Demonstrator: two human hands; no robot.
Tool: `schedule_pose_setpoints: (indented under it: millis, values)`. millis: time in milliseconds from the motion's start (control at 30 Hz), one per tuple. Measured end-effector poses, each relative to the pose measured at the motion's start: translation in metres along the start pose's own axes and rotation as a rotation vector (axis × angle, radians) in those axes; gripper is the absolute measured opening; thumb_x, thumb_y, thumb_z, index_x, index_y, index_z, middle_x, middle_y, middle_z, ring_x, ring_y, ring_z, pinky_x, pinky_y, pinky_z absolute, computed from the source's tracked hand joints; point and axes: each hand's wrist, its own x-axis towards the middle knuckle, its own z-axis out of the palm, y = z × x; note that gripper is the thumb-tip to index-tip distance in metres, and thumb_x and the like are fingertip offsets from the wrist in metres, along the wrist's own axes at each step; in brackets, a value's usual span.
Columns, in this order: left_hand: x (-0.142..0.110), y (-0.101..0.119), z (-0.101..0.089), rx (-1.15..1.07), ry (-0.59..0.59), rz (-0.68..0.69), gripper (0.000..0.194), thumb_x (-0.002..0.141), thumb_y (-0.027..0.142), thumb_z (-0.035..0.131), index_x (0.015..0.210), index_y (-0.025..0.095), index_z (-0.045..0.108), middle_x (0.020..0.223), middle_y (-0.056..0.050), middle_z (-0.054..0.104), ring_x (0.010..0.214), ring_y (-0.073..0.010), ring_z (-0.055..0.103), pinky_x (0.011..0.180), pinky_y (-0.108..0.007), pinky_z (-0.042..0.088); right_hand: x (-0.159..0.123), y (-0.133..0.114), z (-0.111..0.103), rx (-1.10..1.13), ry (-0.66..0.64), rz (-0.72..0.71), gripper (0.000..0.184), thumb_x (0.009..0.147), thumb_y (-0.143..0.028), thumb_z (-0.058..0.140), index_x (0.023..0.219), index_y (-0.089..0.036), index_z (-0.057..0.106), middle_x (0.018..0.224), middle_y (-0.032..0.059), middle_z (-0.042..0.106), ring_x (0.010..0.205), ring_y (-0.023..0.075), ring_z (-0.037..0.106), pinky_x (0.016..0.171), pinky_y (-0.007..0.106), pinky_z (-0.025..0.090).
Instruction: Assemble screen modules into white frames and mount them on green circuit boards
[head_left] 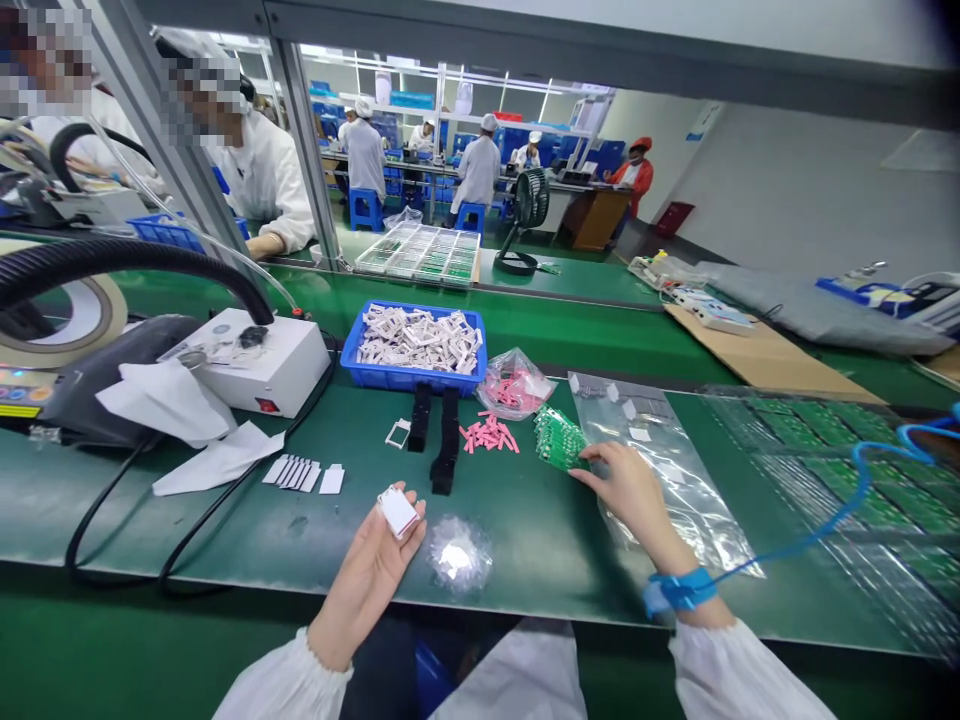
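In my left hand (367, 570), palm up, lies a small white rectangular piece (398, 511) held by the fingers, with a thin reddish edge along one side. My right hand (626, 490), with a blue wrist strap (682, 591), pinches with thumb and forefinger at the right edge of a small pile of green circuit boards (559, 438). Whether it grips one board or more I cannot tell. Pink strips (489, 433) lie loose left of the boards, below a clear bag (517, 384) of more pink strips. Near my left hand is a pile of small clear pieces (459, 555).
A blue bin (414, 378) of white plastic frames stands behind two black straps (446, 440). White cards (292, 473) and a white box (255, 360) with black cables are at left. A clear plastic bag (667, 440) and trayed boards (847, 470) lie right. A co-worker (262, 170) sits opposite.
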Motion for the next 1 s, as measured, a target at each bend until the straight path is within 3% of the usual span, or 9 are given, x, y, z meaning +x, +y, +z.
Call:
schedule_pose_setpoints:
  millis: [300,400,500,600,667,767,867,1000]
  values:
    - [-0.003,-0.001,0.007,0.041,0.047,0.043,0.026,0.089,0.022,0.054,0.113,0.025,0.063,0.106,-0.001,0.071,0.101,-0.0149,0.065,0.092,-0.027,0.049,0.005,-0.021,-0.016,0.149,0.060,0.097,0.062,0.069,-0.077,0.047,0.066,-0.018,0.066,0.063,0.0072,0.062,0.062,0.0188,0.055,0.056,0.027,0.033]
    - [-0.003,-0.004,0.007,0.055,0.080,0.078,0.023,0.085,0.026,0.059,0.108,0.024,0.065,0.102,-0.001,0.072,0.096,-0.0145,0.067,0.087,-0.026,0.051,-0.003,-0.040,-0.026,0.245,0.126,0.146,0.064,0.069,-0.077,0.046,0.072,-0.017,0.069,0.069,0.0091,0.065,0.061,0.0180,0.057,0.056,0.028,0.037]
    - [-0.007,-0.009,0.011,0.080,0.110,0.086,0.025,0.082,0.029,0.063,0.107,0.023,0.065,0.102,-0.002,0.072,0.093,-0.0152,0.067,0.085,-0.027,0.052,-0.022,-0.077,-0.032,0.408,0.114,0.151,0.056,0.072,-0.070,0.052,0.075,-0.016,0.069,0.072,0.0074,0.068,0.058,0.0147,0.060,0.058,0.028,0.046]
    - [-0.016,-0.016,0.023,0.120,0.120,0.073,0.028,0.075,0.033,0.071,0.100,0.021,0.068,0.098,-0.004,0.072,0.089,-0.0172,0.067,0.081,-0.028,0.052,-0.050,-0.126,-0.039,0.668,-0.049,0.156,0.051,0.072,-0.065,0.057,0.077,-0.015,0.067,0.060,0.0038,0.066,0.051,0.0127,0.061,0.051,0.024,0.051]
    - [-0.023,-0.020,0.032,0.167,0.109,0.074,0.032,0.067,0.035,0.076,0.095,0.020,0.071,0.091,-0.005,0.073,0.083,-0.0169,0.068,0.076,-0.026,0.052,-0.066,-0.159,-0.045,1.116,-0.311,0.410,0.044,0.065,-0.056,0.070,0.079,-0.014,0.064,0.054,0.0015,0.063,0.048,0.0109,0.060,0.048,0.021,0.051]
    - [-0.033,-0.025,0.042,0.256,0.077,0.097,0.036,0.062,0.038,0.079,0.092,0.019,0.072,0.078,-0.003,0.073,0.069,-0.0132,0.065,0.067,-0.022,0.049,-0.074,-0.195,-0.058,1.451,-0.561,0.634,0.042,0.058,-0.046,0.079,0.074,-0.013,0.060,0.049,-0.0037,0.056,0.040,0.0050,0.053,0.042,0.014,0.045]
    - [-0.039,-0.027,0.045,0.324,0.046,0.135,0.036,0.060,0.042,0.079,0.086,0.017,0.073,0.071,-0.003,0.072,0.060,-0.0112,0.060,0.060,-0.021,0.047,-0.071,-0.211,-0.065,1.557,-0.600,0.673,0.042,0.057,-0.040,0.080,0.077,-0.013,0.055,0.051,-0.0072,0.054,0.038,0.0011,0.049,0.039,0.010,0.041]
    - [-0.043,-0.031,0.042,0.404,0.007,0.188,0.033,0.063,0.044,0.077,0.083,0.017,0.075,0.071,-0.005,0.073,0.060,-0.0131,0.061,0.060,-0.024,0.047,-0.069,-0.208,-0.059,1.591,-0.643,0.628,0.046,0.062,-0.037,0.079,0.082,-0.016,0.043,0.051,-0.0101,0.053,0.036,0.0003,0.049,0.039,0.007,0.039]
